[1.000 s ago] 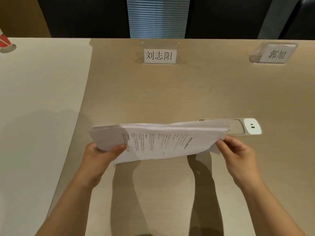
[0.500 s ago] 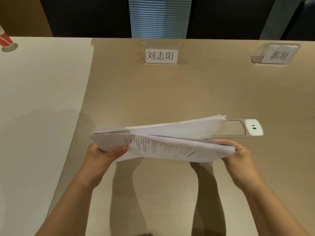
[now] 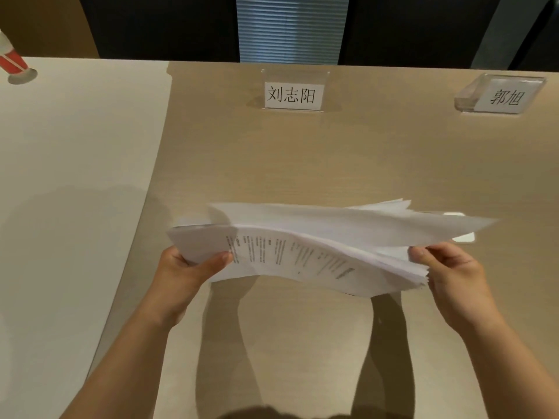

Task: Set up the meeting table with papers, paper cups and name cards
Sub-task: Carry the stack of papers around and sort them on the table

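The left hand (image 3: 184,267) grips the left end of a stack of papers (image 3: 302,255), its thumb lying across the top sheet and the other fingers curled underneath. The right hand (image 3: 453,276) pinches the opposite end, thumb and fingertips closed on the fanned edges of the lower sheets. Between the 2 hands the stack hangs clear of the table (image 3: 332,164), sagging slightly in the middle, with lines of printed text running across the top sheet of the lower bundle. A thinner set of blank-looking sheets has lifted away from that bundle and juts out to the right beyond the right hand, partly covering a white power socket plate (image 3: 464,237) set into the tabletop. Both forearms cast dark shadows on the wood just below the papers. Further back, near the far edge of the table, 2 name cards stand in clear acrylic holders: 1 (image 3: 292,95) faces straight on, directly beyond the papers, and the other name card (image 3: 505,96) sits well to the right, turned at an angle. To the left, a pale white surface (image 3: 75,176) adjoins the wooden top, and at its far corner stands a small red and white object (image 3: 15,65), cut off by the frame's edge.
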`<state>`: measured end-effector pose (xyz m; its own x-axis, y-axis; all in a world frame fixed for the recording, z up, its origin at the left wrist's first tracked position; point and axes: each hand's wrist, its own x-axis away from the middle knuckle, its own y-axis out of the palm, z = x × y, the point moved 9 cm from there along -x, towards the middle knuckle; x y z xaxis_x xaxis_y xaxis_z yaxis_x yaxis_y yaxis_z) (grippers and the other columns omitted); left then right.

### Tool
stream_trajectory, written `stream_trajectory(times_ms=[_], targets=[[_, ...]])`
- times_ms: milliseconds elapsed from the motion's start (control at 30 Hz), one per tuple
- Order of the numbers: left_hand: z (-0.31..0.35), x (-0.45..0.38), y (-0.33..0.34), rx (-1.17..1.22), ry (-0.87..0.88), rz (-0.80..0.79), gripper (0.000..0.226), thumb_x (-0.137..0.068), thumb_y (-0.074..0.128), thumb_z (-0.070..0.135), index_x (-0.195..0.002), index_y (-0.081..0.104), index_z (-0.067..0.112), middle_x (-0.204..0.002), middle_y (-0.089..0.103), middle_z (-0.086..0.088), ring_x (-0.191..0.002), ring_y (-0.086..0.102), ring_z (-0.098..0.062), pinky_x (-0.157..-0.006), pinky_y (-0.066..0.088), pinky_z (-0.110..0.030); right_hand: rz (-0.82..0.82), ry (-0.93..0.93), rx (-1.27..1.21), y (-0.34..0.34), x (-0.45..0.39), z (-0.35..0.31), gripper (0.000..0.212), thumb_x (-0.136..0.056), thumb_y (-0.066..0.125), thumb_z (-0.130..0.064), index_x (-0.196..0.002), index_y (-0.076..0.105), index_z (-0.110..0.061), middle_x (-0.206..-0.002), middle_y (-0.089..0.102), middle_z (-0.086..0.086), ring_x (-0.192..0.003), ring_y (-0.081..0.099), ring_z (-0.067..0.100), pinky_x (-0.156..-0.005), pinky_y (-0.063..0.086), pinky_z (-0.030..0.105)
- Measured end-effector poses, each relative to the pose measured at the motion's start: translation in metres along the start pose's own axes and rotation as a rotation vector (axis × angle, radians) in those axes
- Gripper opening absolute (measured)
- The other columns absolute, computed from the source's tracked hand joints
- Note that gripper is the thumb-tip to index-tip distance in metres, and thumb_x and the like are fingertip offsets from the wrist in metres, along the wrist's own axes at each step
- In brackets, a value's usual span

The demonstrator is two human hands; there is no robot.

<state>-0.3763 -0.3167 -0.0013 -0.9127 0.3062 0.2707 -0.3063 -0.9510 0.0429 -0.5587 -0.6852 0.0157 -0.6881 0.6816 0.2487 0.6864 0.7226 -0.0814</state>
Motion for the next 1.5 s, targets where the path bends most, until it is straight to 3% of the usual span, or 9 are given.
stream_trajectory(times_ms=[267,367,500,567,667,800,967,1100,1500], targets=[[0.002,-0.001,-0.001,0.004,0.001,0.028,0.025,-0.075,0.073,0.000,-0.092,0.075,0.019,-0.092,0.079,0.002,-0.088,0.074,-0.014,-0.073,0.059,-0.022,-0.324,-0.083,0.399,0.056,0.012,0.006,0.058,-0.085,0.047,0.024,-0.094,0.068,-0.029,-0.087,0.071,-0.032,-0.094,0.065,-0.012,-0.076,0.047,0.004],[0.002,-0.002,0.000,0.008,-0.002,0.012,0.023,-0.073,0.075,0.004,-0.087,0.078,0.021,-0.094,0.078,-0.001,-0.090,0.074,-0.017,-0.074,0.060,-0.024,-0.409,-0.037,0.237,0.044,0.014,0.010,0.086,-0.081,0.050,0.028,-0.139,0.042,-0.035,-0.139,0.052,-0.023,-0.138,0.040,0.003,-0.115,0.030,0.033],[0.006,-0.001,0.002,-0.018,0.005,-0.027,0.025,-0.069,0.081,0.007,-0.085,0.080,0.026,-0.095,0.078,-0.001,-0.089,0.074,-0.015,-0.071,0.058,-0.022,-0.609,-0.098,0.196,0.072,0.022,0.001,0.124,-0.066,0.084,0.007,-0.148,0.011,-0.052,-0.154,0.032,-0.022,-0.145,0.023,0.001,-0.116,0.017,0.035],[0.008,-0.002,0.001,-0.028,0.012,-0.029,0.025,-0.074,0.079,0.000,-0.085,0.079,0.023,-0.090,0.079,0.001,-0.085,0.074,-0.012,-0.067,0.056,-0.018,-0.517,-0.102,0.166,0.078,0.013,0.001,0.115,-0.064,0.086,0.003,-0.147,0.022,-0.045,-0.142,0.049,-0.011,-0.138,0.039,0.009,-0.114,0.028,0.035],[0.011,-0.001,0.002,-0.057,0.015,-0.034,0.023,-0.078,0.071,-0.003,-0.091,0.074,0.016,-0.085,0.079,0.005,-0.080,0.074,-0.009,-0.065,0.055,-0.015,-0.364,-0.074,0.102,0.075,0.001,0.002,0.068,-0.069,0.083,-0.006,-0.126,0.055,-0.030,-0.119,0.066,-0.003,-0.121,0.057,0.019,-0.097,0.049,0.031],[0.012,0.001,0.003,-0.018,0.035,-0.003,0.020,-0.078,0.070,0.001,-0.096,0.072,0.011,-0.087,0.079,0.003,-0.081,0.073,-0.008,-0.067,0.055,-0.015,-0.251,-0.144,0.153,0.075,0.002,-0.006,0.014,-0.086,0.069,-0.007,-0.096,0.072,-0.016,-0.095,0.077,-0.004,-0.097,0.071,0.013,-0.082,0.054,0.023],[0.013,0.002,0.005,0.016,0.090,0.052,0.025,-0.075,0.072,0.001,-0.095,0.072,0.017,-0.090,0.078,0.006,-0.086,0.074,-0.010,-0.071,0.057,-0.019,-0.097,-0.214,0.045,0.059,0.012,-0.015,0.021,-0.084,0.070,-0.005,-0.101,0.066,-0.018,-0.087,0.076,-0.010,-0.083,0.070,0.002,-0.071,0.051,0.012],[0.011,0.001,0.003,-0.065,0.076,0.026,0.031,-0.075,0.075,-0.005,-0.094,0.071,0.018,-0.094,0.078,0.003,-0.090,0.074,-0.014,-0.070,0.057,-0.019,-0.134,-0.106,0.008,0.059,0.011,0.006,0.040,-0.079,0.075,-0.001,-0.107,0.060,-0.024,-0.101,0.072,-0.003,-0.094,0.069,0.009,-0.072,0.054,0.017],[-0.006,0.000,0.019,-0.048,0.031,0.062,0.025,-0.091,0.062,0.000,-0.113,0.067,0.009,-0.100,0.077,0.009,-0.101,0.071,-0.011,-0.073,0.055,-0.016,-0.028,-0.065,0.073,0.067,0.013,0.020,0.026,-0.088,0.068,-0.004,-0.109,0.061,-0.019,-0.096,0.071,-0.010,-0.090,0.069,0.000,-0.071,0.052,0.015]])
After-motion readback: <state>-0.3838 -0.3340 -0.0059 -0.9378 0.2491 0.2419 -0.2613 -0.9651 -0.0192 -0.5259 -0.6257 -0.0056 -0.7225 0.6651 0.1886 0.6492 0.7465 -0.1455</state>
